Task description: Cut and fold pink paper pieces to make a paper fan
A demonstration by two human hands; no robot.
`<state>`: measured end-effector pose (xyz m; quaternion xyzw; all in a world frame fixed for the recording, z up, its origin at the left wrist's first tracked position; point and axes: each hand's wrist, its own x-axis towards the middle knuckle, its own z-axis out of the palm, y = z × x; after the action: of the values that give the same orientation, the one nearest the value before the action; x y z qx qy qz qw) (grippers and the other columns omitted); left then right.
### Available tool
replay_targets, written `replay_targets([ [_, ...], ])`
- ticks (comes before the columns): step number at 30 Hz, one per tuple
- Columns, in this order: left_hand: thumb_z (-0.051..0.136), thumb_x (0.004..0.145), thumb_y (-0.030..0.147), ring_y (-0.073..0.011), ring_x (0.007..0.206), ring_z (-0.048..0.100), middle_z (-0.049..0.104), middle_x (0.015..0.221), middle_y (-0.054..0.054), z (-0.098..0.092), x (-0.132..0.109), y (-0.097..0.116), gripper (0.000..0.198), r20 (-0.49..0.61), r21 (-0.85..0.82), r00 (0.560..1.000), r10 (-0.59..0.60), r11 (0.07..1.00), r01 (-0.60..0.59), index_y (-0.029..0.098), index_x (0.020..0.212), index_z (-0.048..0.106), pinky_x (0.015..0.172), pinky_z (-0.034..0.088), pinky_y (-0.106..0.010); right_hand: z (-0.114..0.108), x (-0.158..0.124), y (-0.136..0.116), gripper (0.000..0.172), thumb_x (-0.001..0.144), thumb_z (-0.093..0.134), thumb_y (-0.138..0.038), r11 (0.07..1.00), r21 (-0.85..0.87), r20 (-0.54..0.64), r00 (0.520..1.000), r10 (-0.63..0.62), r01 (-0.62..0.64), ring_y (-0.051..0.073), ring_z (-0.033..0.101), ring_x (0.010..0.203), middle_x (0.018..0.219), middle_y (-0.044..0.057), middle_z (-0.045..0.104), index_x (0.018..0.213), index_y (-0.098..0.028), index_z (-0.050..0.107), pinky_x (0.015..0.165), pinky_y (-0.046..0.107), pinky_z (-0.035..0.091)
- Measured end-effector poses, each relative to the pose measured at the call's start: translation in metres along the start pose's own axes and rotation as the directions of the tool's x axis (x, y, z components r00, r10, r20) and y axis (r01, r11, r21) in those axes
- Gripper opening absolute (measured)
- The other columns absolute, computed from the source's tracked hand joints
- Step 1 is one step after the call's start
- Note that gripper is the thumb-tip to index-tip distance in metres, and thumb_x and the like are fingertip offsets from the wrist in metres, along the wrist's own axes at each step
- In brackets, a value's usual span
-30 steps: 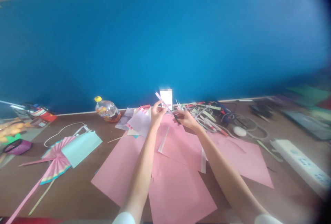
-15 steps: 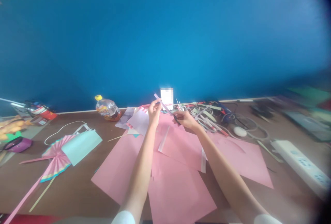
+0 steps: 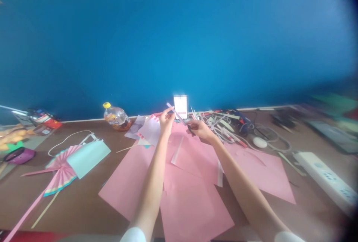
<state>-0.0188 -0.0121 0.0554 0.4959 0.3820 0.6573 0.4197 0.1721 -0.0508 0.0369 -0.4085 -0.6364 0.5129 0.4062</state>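
My left hand (image 3: 167,120) pinches a narrow pale lavender paper strip (image 3: 169,106) above the sheets. The strip slants down to the right, toward my right hand (image 3: 201,129). My right hand is closed around the dark handles of a pair of scissors (image 3: 191,129); their blades are hard to tell from the strip. Beneath both arms overlap several pink paper sheets (image 3: 192,204), with pale strips (image 3: 177,150) lying on them. Just behind the hands a lit phone screen (image 3: 180,107) stands upright against the blue wall.
Paper scraps (image 3: 223,124) are heaped right of my hands. Farther right lie a white mouse (image 3: 260,142) and a power strip (image 3: 326,176). On the left are a drink bottle (image 3: 116,117), lavender paper (image 3: 152,132), a pleated pink paper fan (image 3: 61,169) and a light-blue sheet (image 3: 88,157).
Hardly anything differs. Both hands keep their places and their hold on the strip and the scissors, with only a very slight shift.
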Motion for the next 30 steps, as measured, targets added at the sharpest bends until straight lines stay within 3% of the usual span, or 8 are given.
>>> replay_targets([
  [10,0.074,0.068,0.039,-0.0133,0.072,0.062,0.070,0.093,-0.010,-0.002,-0.001,0.006,0.051,0.020,0.013,1.000,-0.020,1.000,0.019,0.016,0.113,0.065,0.064,0.051,-0.025,0.001,0.000,0.000,0.046,0.067,0.073,-0.033,1.000,0.002,-0.004,1.000,-0.004,0.004,0.015,0.061,0.060,0.069,0.004,0.066,0.107,-0.011,0.064,0.054,0.027,0.052],
  [18,0.075,0.066,0.038,-0.0129,0.070,0.061,0.070,0.090,-0.008,0.004,-0.001,0.000,0.052,-0.052,0.011,0.998,-0.027,1.000,0.028,0.016,0.113,0.066,0.063,0.050,-0.025,0.001,-0.001,-0.002,0.044,0.068,0.073,-0.032,1.000,-0.027,-0.008,1.000,-0.005,0.005,0.013,0.059,0.054,0.067,0.003,0.066,0.106,-0.012,0.064,0.053,0.027,0.051],
  [30,0.075,0.068,0.036,-0.0126,0.067,0.059,0.067,0.075,-0.005,0.010,-0.006,0.004,0.051,-0.066,0.015,0.998,-0.018,1.000,0.019,0.016,0.114,0.066,0.064,0.048,-0.025,0.001,0.000,-0.001,0.042,0.068,0.071,-0.032,1.000,-0.025,-0.021,1.000,-0.019,0.019,0.015,0.061,0.059,0.068,0.004,0.067,0.105,-0.012,0.064,0.053,0.027,0.051],
])
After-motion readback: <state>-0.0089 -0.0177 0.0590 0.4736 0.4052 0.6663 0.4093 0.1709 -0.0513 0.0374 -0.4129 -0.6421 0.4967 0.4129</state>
